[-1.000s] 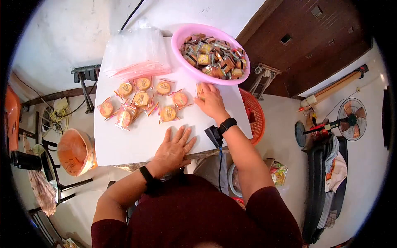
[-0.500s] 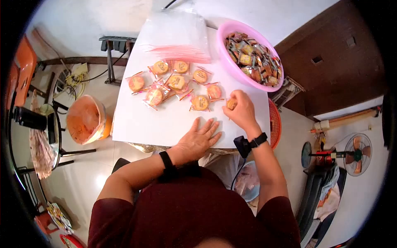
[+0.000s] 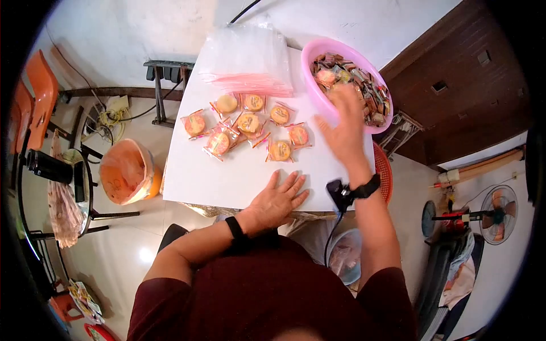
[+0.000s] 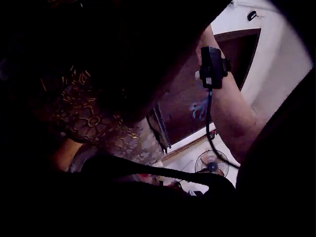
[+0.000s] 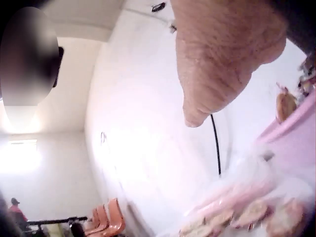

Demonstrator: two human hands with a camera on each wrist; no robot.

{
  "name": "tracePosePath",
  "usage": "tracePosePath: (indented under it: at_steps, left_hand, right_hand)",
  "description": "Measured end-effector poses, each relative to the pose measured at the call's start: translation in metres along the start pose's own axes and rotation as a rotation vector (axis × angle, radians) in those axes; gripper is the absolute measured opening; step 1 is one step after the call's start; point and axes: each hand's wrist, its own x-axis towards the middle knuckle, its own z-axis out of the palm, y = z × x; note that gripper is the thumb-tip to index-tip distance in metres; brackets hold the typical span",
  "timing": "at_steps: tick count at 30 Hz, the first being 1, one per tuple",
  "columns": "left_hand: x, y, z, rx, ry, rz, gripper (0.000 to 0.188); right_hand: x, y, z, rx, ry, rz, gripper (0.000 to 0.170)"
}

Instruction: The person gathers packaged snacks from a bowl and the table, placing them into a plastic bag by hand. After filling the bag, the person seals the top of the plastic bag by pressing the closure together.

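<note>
My left hand (image 3: 273, 202) rests palm down near the table's front edge, fingers spread, holding nothing. Blurred by motion, my right hand (image 3: 346, 128) reaches over the near rim of a pink basin (image 3: 309, 68), thumb held apart from the fingers. Small wrapped snacks (image 3: 372, 102) fill that basin; one round pinkish wrapped cookie (image 3: 326, 78) lies on top at its left side. Several round cookies in clear wrappers (image 3: 248, 123) are spread across the table, left of my right hand. The left wrist view is mostly dark, with the left hand hidden.
Behind the cookies lies a stack of clear plastic bags (image 3: 244, 57) with pink edges. An orange-red basket (image 3: 383, 170) stands below the table's right side. On the floor at left is an orange bucket (image 3: 128, 173); a fan (image 3: 499, 214) stands far right.
My right hand picked a wrapped cookie off the table, moved up to the basin and let it go; a round cookie now shows on the pile. The left hand stays on the table.
</note>
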Motion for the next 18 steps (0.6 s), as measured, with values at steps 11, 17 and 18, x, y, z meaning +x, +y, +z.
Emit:
tracePosePath:
  at_steps: [11, 17, 18]
  left_hand:
    - [-0.042, -0.086, -0.054, 0.040, 0.326, -0.406, 0.099]
    - [-0.086, -0.212, -0.052, -0.110, 0.106, -0.745, 0.139]
    - [-0.081, -0.214, -0.054, -0.112, 0.084, -0.722, 0.140]
  right_hand:
    - [-0.047, -0.030, 0.062, 0.012, -0.715, 0.396, 0.120]
    - [-0.050, -0.025, 0.076, 0.053, -0.730, 0.347, 0.121]
    - [-0.050, -0.025, 0.078, 0.047, -0.741, 0.348, 0.122]
